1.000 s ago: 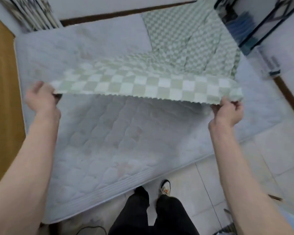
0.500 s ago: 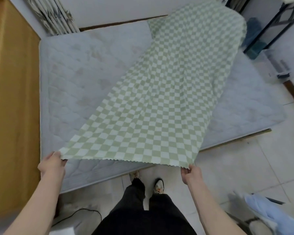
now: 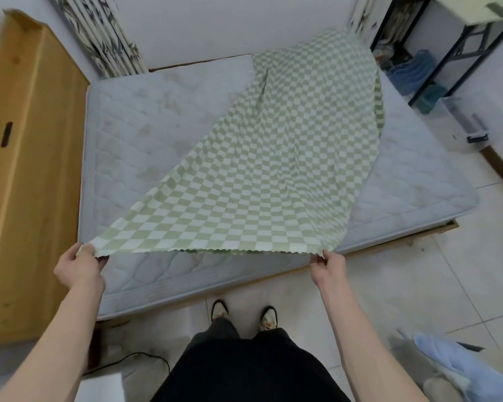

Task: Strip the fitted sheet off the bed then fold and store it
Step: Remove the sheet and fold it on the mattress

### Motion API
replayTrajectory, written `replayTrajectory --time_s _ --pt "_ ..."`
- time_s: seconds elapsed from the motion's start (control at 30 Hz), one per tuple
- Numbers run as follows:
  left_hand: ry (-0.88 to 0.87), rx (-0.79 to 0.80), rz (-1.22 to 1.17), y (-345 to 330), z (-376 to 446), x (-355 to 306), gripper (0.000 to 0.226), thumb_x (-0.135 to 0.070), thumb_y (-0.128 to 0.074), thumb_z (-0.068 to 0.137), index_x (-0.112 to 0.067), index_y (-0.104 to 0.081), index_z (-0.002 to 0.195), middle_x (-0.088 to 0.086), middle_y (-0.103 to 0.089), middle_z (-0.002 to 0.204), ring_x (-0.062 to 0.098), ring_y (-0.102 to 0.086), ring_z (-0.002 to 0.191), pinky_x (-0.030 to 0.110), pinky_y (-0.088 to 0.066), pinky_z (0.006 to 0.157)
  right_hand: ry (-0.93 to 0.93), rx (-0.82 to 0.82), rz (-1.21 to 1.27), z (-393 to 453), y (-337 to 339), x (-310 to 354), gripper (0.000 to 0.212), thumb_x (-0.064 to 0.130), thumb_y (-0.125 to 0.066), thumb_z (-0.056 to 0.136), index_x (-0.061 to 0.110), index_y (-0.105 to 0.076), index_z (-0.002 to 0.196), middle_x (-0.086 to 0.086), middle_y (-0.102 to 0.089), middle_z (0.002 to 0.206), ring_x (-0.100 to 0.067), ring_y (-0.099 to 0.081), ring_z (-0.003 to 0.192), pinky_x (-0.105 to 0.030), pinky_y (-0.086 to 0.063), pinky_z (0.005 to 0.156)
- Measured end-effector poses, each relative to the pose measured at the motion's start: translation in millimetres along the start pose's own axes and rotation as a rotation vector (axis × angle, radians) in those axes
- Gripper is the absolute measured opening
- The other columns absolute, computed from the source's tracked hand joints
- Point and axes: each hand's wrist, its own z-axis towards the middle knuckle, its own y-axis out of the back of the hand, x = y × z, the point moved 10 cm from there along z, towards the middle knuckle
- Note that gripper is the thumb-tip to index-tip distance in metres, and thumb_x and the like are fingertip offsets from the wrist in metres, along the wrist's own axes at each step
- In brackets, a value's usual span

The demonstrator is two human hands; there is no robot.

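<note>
— How do you have the sheet now?

— My left hand (image 3: 80, 266) pinches one near corner of the sheet (image 3: 273, 169) and my right hand (image 3: 330, 264) pinches the other one. The fingers of both are closed on the wavy hem, which hangs stretched between them just above the foot of the mattress (image 3: 157, 126). The far end of the cloth lies on the mattress near the wall, bunched a little (I cannot tell if it is caught on the far corner).

— So what makes this step go well?

— I think I should keep the hem tight and level, both corners at the same height, so the cloth does not twist. Then I would bring the two corners together, or carry them to the far end, to make the first clean fold.

— Any danger?

— The cloth looks light and loose. If one pinch slips, the edge can drop on the floor (image 3: 418, 285).
</note>
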Motion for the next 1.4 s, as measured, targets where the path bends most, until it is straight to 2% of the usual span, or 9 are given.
replayTrajectory --time_s 0.17,0.33,0.47,0.53,0.67,0.77,0.97,1.2,1.4 --pt "-0.015 0.037 -0.027 -6 0 -13 0.039 -0.006 -0.070 0.087 -0.012 -0.068 0.125 0.012 -0.069 0.121 0.025 -0.072 0.098 0.028 -0.063 0.067 0.098 0.053 -0.002 -11 -14 17 0.033 -0.017 -0.037 0.093 0.011 -0.054 0.089 -0.008 -0.058 0.089 -0.017 -0.052 0.070 -0.021 -0.044 0.045" --pt "0.009 0.079 -0.048 -4 5 -16 0.042 -0.004 -0.070 0.087 -0.010 -0.065 0.129 0.013 -0.067 0.123 0.026 -0.072 0.098 0.029 -0.063 0.068 0.155 0.128 0.058 -22 -18 16 0.051 -0.017 -0.033 0.090 0.027 -0.056 0.101 -0.003 -0.064 0.102 -0.017 -0.059 0.078 -0.018 -0.045 0.048" --pt "0.054 0.123 -0.041 3 14 -11 0.040 -0.006 -0.069 0.089 -0.010 -0.065 0.129 0.012 -0.069 0.120 0.024 -0.074 0.095 0.028 -0.062 0.066 0.071 0.164 0.165 -29 -17 -11 0.057 -0.015 -0.029 0.091 0.023 -0.061 0.120 -0.008 -0.067 0.116 -0.022 -0.067 0.100 -0.022 -0.060 0.077" --pt "0.057 0.138 -0.033 8 21 -11 0.039 -0.007 -0.070 0.090 -0.011 -0.065 0.129 0.012 -0.069 0.119 0.022 -0.074 0.093 0.027 -0.062 0.064 0.097 0.081 0.108 -29 -6 -17 0.062 -0.020 -0.030 0.082 0.020 -0.061 0.118 -0.009 -0.063 0.126 -0.023 -0.065 0.104 -0.023 -0.054 0.092" --pt "0.085 0.159 -0.017 18 38 -7 0.036 -0.009 -0.070 0.091 -0.013 -0.065 0.127 0.011 -0.070 0.118 0.023 -0.074 0.092 0.027 -0.062 0.065 0.285 -0.167 -0.098 -33 20 -17 0.051 -0.016 -0.042 0.090 0.012 -0.066 0.125 -0.013 -0.063 0.120 -0.023 -0.063 0.086 -0.029 -0.057 0.070" --pt "0.148 0.158 -0.032 22 53 7 0.037 -0.007 -0.070 0.092 -0.012 -0.064 0.128 0.012 -0.070 0.119 0.025 -0.074 0.096 0.032 -0.064 0.073 0.336 -0.232 -0.231 -30 32 -34 0.042 -0.010 -0.049 0.092 0.009 -0.068 0.124 -0.012 -0.067 0.112 -0.023 -0.065 0.079 -0.040 -0.059 0.080" --pt "0.315 0.061 0.005 35 105 85 0.040 -0.005 -0.067 0.094 -0.011 -0.063 0.133 0.012 -0.071 0.118 0.021 -0.072 0.093 0.029 -0.062 0.070 0.202 -0.457 -0.316 31 95 -111 0.025 -0.008 -0.060 0.090 0.008 -0.068 0.108 -0.011 -0.070 0.105 -0.019 -0.066 0.069 -0.028 -0.056 0.050" --pt "0.387 0.009 0.174 54 157 174 0.036 -0.003 -0.061 0.097 -0.015 -0.064 0.131 0.010 -0.069 0.125 0.021 -0.069 0.106 0.037 -0.059 0.093 0.131 -0.650 -0.420 91 159 -173 0.019 0.000 -0.070 0.088 0.009 -0.066 0.104 -0.009 -0.067 0.097 -0.017 -0.064 0.070 -0.027 -0.056 0.056" --pt "0.333 0.016 0.334 51 211 221 0.035 -0.009 -0.066 0.096 -0.017 -0.066 0.129 0.007 -0.070 0.120 0.019 -0.072 0.102 0.029 -0.062 0.083 0.127 -0.673 -0.486 146 174 -209 0.026 -0.007 -0.063 0.090 0.004 -0.071 0.113 -0.010 -0.068 0.097 -0.020 -0.065 0.072 -0.033 -0.062 0.074"
